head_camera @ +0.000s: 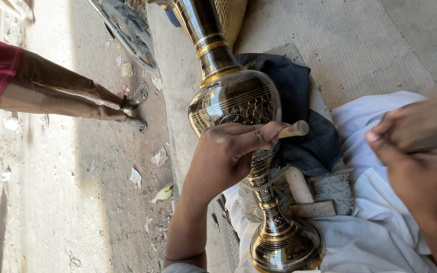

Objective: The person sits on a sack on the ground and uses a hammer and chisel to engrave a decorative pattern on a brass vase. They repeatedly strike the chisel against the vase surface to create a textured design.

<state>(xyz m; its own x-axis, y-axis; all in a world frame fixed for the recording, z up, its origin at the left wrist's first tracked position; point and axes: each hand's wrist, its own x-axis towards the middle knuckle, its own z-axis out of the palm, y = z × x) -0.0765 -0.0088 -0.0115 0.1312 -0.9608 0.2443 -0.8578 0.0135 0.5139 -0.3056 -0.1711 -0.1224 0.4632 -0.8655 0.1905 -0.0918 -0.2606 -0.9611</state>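
Gripping a slim wooden-handled tool (293, 130) in our left hand (228, 154), fingers clenched round its shaft, we press its hidden tip against the engraved belly of a tall brass vase (236, 103). That vase lies across our lap directly beneath the grip, on white cloth (375, 227) and a dark rag (299, 96), apparently so it stays put under pressure. Our right hand (418, 151), raised well apart from the grip, is blurred; we cannot tell whether it holds anything. Beyond the grip, someone's legs (72, 96) stand on dusty ground.
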